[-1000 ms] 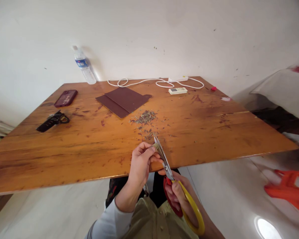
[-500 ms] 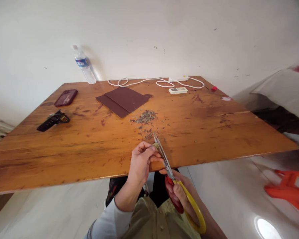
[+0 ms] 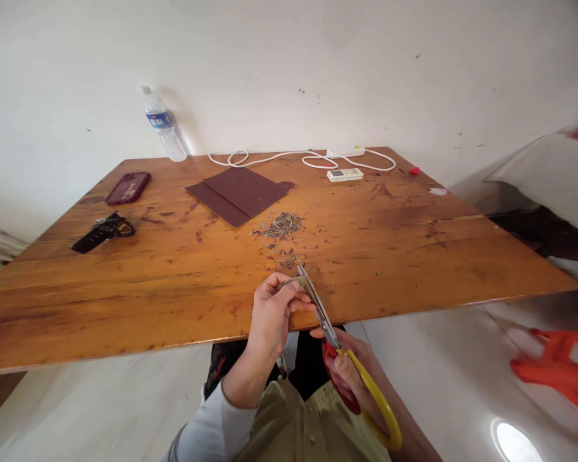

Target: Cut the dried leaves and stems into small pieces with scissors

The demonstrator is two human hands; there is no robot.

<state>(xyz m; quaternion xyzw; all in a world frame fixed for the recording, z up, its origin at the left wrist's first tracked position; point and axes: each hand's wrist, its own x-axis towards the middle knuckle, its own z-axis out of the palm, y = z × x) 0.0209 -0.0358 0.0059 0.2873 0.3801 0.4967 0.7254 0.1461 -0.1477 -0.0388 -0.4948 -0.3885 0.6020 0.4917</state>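
Observation:
My left hand [image 3: 272, 314] pinches a small greenish strip [image 3: 298, 281] above the table's front edge. My right hand [image 3: 354, 369] is wrapped round the scissors [image 3: 325, 324], which have one red and one yellow handle. The scissor blades point up and to the left, with their tips beside the strip and close to my left fingers. Beyond the blades lies a loose pile of small grey-green and dark snippets [image 3: 285, 224], with more bits scattered nearer to me.
Two dark red sheets [image 3: 243, 191] lie behind the pile. A plastic bottle [image 3: 166, 128], a phone [image 3: 128, 188] and a black object [image 3: 103, 232] are on the left. A white remote [image 3: 345, 174] and a white power strip [image 3: 349, 151] with its cable lie at the back.
The scissors have shifted very slightly, with their handles a little lower and further right. More of the greenish strip shows at my left fingertips.

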